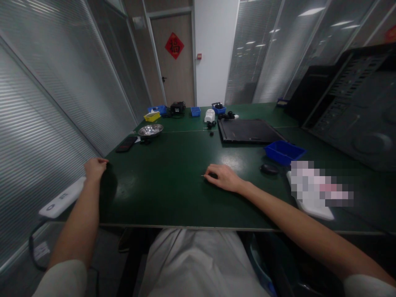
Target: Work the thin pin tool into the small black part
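Note:
My left hand (pixel 95 168) is over the table's left edge, beside a white power strip (pixel 63 199). Its fingers are pinched together; what is between them, if anything, is too small to see. Near the middle of the green table (pixel 167 185) rests my right hand (pixel 223 177), fingers curled and closed. A small, thin, light tip (pixel 203 176) sticks out from its fingertips, with something dark under the curled fingers. I cannot make out its kind. To the right of this hand lies a black computer mouse (pixel 269 169).
A blue tray (pixel 284 152), a flat black panel (pixel 250 130) and an open computer case (pixel 355 111) occupy the right side. A phone (pixel 126 144) and a metal bowl (pixel 150 130) are at left. Several small bins, including a yellow one (pixel 152 117), line the back.

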Demonstrator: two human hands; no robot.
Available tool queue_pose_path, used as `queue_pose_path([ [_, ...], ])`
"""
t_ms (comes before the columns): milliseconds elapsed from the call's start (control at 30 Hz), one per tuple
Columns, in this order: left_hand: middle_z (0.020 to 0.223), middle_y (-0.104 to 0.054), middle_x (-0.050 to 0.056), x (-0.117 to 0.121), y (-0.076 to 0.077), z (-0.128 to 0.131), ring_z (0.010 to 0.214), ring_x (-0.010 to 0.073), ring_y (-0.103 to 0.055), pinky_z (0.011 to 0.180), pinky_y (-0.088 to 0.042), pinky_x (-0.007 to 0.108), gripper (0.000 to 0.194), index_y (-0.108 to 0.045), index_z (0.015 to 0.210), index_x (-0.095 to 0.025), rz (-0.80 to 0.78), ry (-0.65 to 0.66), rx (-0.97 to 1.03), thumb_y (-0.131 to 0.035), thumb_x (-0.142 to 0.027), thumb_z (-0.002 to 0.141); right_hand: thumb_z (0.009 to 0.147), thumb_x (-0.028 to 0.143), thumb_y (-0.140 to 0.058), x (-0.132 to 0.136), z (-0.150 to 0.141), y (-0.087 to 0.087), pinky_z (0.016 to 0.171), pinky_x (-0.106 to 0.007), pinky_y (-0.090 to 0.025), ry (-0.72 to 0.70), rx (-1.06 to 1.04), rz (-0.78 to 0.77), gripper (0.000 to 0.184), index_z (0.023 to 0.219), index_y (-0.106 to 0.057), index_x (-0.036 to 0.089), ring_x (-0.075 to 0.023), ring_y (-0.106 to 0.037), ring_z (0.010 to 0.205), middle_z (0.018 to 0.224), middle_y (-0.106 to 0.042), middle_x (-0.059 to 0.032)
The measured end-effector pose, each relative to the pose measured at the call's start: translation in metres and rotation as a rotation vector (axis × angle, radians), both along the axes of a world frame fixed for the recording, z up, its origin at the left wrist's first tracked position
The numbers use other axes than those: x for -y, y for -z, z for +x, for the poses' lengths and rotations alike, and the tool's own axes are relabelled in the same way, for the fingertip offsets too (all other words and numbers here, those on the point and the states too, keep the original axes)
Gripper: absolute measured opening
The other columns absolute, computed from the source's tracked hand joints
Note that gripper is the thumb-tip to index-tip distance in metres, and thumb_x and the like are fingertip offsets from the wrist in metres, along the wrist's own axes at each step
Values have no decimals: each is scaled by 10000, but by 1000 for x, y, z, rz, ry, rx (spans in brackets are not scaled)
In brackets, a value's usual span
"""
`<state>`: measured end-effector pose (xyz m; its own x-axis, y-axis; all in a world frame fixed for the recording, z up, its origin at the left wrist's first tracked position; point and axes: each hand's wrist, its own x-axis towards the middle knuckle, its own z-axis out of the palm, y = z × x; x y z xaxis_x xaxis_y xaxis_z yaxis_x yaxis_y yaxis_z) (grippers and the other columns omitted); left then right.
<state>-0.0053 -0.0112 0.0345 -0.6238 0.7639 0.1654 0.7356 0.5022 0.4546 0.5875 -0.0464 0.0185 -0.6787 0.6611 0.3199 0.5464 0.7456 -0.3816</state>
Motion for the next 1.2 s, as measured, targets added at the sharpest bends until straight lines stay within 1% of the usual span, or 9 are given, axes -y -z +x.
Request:
queue_pose_path([
  [100, 682, -657, -13, -6, 0, 18, 762, 161, -583, 789, -426, 239, 136, -735, 972, -119, 11, 46, 57, -661, -138, 860, 1012, 338, -576, -2, 0, 3, 723, -271, -414, 0, 3, 15, 162, 1008, -678, 211, -157, -636, 807, 977, -696, -30],
  [200, 860, -745, -6, -16, 3, 61, 798, 147, -644, 769, -472, 218, 219, -746, 1052, -160, 7, 226, 183, -728, -221, 843, 1004, 330, -584, -3, -1, 5, 716, -269, -406, 2, 8, 22, 148, 1009, -677, 215, -155, -634, 802, 980, -695, -25],
  [300, 1077, -758, 63, -18, 9, 130, 944, 197, -684, 844, -509, 262, 360, -748, 1127, -159, 10, 611, 450, -779, -320, 806, 1004, 326, -582, -2, -1, 4, 705, -267, -403, 1, 6, 21, 147, 1010, -679, 216, -151, -631, 788, 980, -696, -24],
  [400, 1119, -743, 79, -8, 14, 212, 959, 217, -672, 851, -506, 300, 426, -752, 1164, -175, -58, 965, 511, -739, -457, 845, 1009, 337, -577, -1, -1, 3, 699, -263, -402, 1, 3, 12, 160, 1013, -679, 214, -149, -630, 782, 976, -697, -26],
  [500, 1064, -743, 73, 7, 18, 281, 900, 200, -652, 796, -486, 294, 387, -761, 1161, -179, -89, 1185, 470, -681, -456, 903, 1006, 339, -583, -1, -1, 4, 703, -262, -402, 8, 1, 11, 158, 1007, -679, 213, -151, -629, 786, 965, -695, -26],
  [600, 1028, -745, 73, 18, 21, 320, 910, 194, -659, 802, -479, 285, 344, -757, 1154, -162, -70, 1301, 513, -697, -393, 906, 999, 332, -591, -2, -2, 4, 706, -263, -398, 16, 4, 17, 148, 995, -678, 212, -151, -628, 785, 955, -692, -25],
  [900, 1056, -740, 71, 29, 26, 324, 932, 186, -660, 849, -482, 284, 343, -775, 1085, -165, 77, 1310, 479, -543, -410, 1023, 1003, 320, -578, -1, -1, 3, 715, -265, -402, -2, -1, 9, 153, 999, -682, 207, -152, -626, 780, 953, -694, -31],
  [1033, 986, -712, 70, 34, 24, 323, 789, 159, -602, 700, -448, 253, 350, -767, 1120, -164, 79, 1349, 351, -671, -452, 946, 990, 309, -598, -1, -1, 3, 710, -262, -395, -3, 13, 16, 128, 986, -679, 209, -150, -623, 776, 939, -689, -24],
  [1200, 975, -680, 73, 37, 23, 321, 776, 146, -581, 699, -446, 251, 308, -770, 1116, -157, 105, 1407, 292, -680, -400, 950, 988, 308, -598, 1, -3, 3, 704, -264, -388, -7, 41, 44, 125, 974, -677, 211, -153, -616, 773, 940, -686, -24],
])
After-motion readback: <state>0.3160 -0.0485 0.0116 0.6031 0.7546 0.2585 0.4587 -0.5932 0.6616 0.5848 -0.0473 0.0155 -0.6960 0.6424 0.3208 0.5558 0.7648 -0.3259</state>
